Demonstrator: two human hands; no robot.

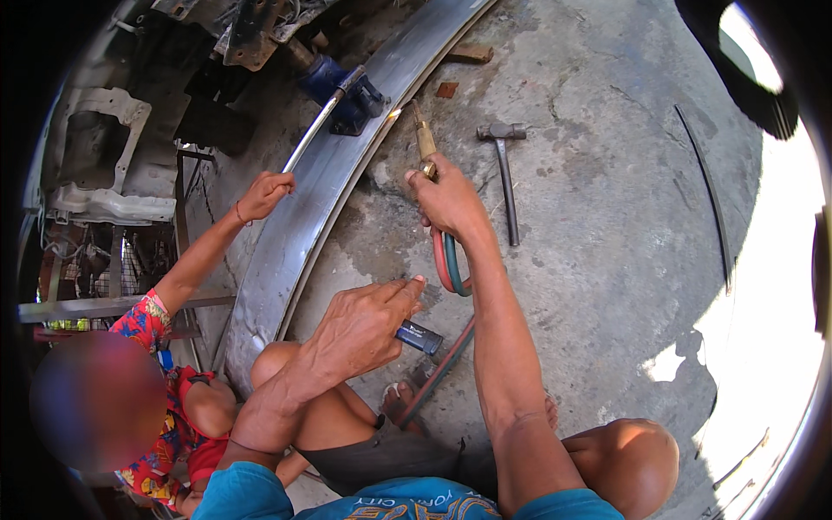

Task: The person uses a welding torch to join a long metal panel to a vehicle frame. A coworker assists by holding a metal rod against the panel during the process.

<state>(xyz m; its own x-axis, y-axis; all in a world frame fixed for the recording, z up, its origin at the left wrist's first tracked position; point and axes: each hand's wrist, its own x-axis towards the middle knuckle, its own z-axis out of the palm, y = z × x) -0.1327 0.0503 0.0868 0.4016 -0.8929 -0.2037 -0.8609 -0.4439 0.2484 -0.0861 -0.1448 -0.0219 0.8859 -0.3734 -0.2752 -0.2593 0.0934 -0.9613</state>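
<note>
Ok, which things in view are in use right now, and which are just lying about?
In use:
Brass torch, in the right hand
Red and green hoses
Dark cylinder, in the left hand
Long metal strip, by the torch
Blue bottle jack, on the strip
Jack handle, in a co-worker's hand

Apparently lying about:
Hammer
Thin dark rod
Small rusty plate

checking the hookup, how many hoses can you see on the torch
2: a red hose and a green hose, looping side by side below the torch in the right hand; the right forearm seems to hide part of both.
</note>
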